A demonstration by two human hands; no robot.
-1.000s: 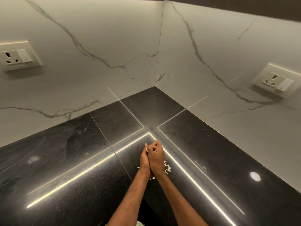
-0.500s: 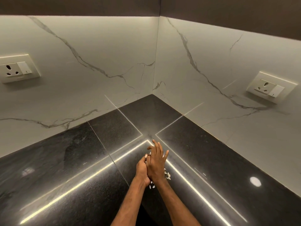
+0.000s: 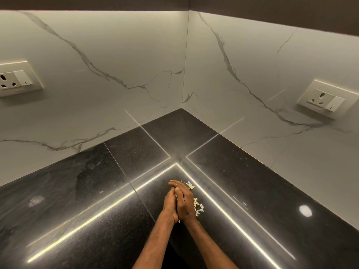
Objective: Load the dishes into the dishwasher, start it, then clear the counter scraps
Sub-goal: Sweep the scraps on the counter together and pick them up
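Black polished stone forms the counter [image 3: 77, 200], running into a corner under a white, grey-veined backsplash [image 3: 116, 65]. Far to the left of the fingers and well above them, a left socket [image 3: 13, 79] with a switch sits in the wall. Bright light lines [image 3: 97, 216] are mirrored in the stone and cross just beyond the fingertips.

The left hand [image 3: 170, 203] and the right hand [image 3: 186, 204] are held palm to palm over the counter, with both forearms reaching in from the bottom edge. Their fingers [image 3: 174, 184] lie along one another, and the tips bend over a little to the left. A pale fleck shows in the seam between the palms. I cannot tell whether either hand has hold of anything.

The scraps [image 3: 198, 207], pale and flaky, lie on the stone just right of the right hand. A smaller clump lies just right of the fingertips, and one bit lies by the wrists.

Further right of the fingers a round glare spot [image 3: 305, 211] shines on the counter. Above it, a right socket [image 3: 323, 99] is set in the right-hand wall.
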